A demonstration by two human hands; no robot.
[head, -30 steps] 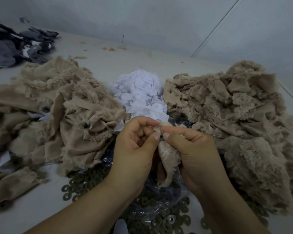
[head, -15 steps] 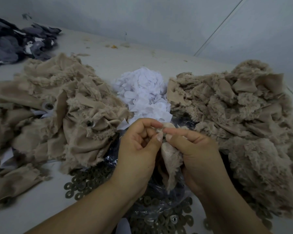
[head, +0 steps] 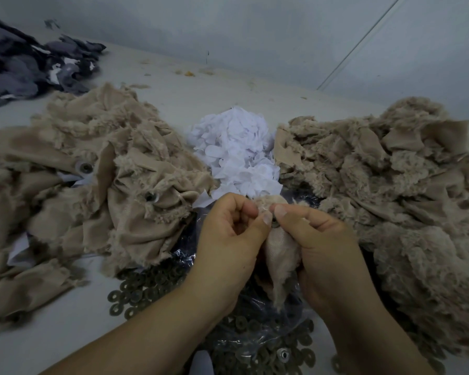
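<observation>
Head view, single moment.

- A beige scrap (head: 280, 250) of plush cloth is held up over the near middle of the desk (head: 52, 334), between both hands.
- Left hand (head: 228, 239): fingers curled, the top edge of the scrap pinched between thumb and forefinger.
- Right hand (head: 322, 247): fingers curled, the same top edge pinched from the right, and the scrap's lower part gripped against the palm. The two thumb tips are set just beside each other.
- A small dark ring (head: 275, 224) is seen on the scrap between the thumb tips. Whether it is fixed to the cloth cannot be told.
- The scrap's tail hangs down between the wrists, fuzzy side partly shown.
- Below the hands a clear bag (head: 255, 334) is spread on the desk, with dull washers (head: 141, 288) heaped on it and spilled to its left.
- Left pile (head: 92, 147): beige scraps, two of them fitted with eyelets (head: 86, 167).
- Right pile (head: 390, 185): beige scraps, mostly fuzzy side up, touching the right forearm.
- White pile (head: 236, 152): small white cut pieces, lying between the two beige piles, just beyond the hands.
- Grey cloth (head: 25, 63) is heaped at the far left, well apart from the hands.
- A pale wall (head: 255, 28) is noted at the desk's far edge.
</observation>
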